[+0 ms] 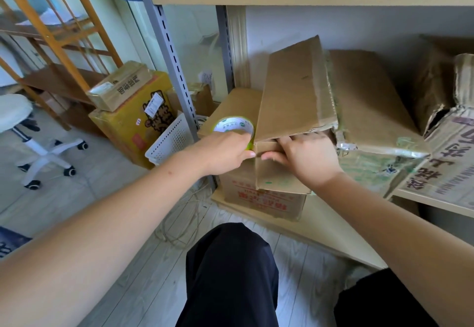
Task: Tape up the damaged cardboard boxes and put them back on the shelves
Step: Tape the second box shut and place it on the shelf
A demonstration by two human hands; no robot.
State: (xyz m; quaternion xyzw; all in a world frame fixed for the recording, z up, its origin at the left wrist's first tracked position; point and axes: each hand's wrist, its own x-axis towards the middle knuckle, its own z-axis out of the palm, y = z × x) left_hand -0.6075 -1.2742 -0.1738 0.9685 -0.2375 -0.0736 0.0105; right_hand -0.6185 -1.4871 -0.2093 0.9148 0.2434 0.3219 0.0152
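A long plain cardboard box lies tilted on top of a brown box with red print on the low shelf. My left hand grips a roll of tape with a white core at the long box's near left corner. My right hand holds the near end of that box, fingers tucked under its loose top flap and thumb on the end face. Both thumbs almost meet at the corner.
Worn, torn boxes fill the shelf to the right. The shelf board juts toward my knees. A grey slotted upright stands left of the boxes. A white basket, yellow carton and wheeled stool sit on the floor left.
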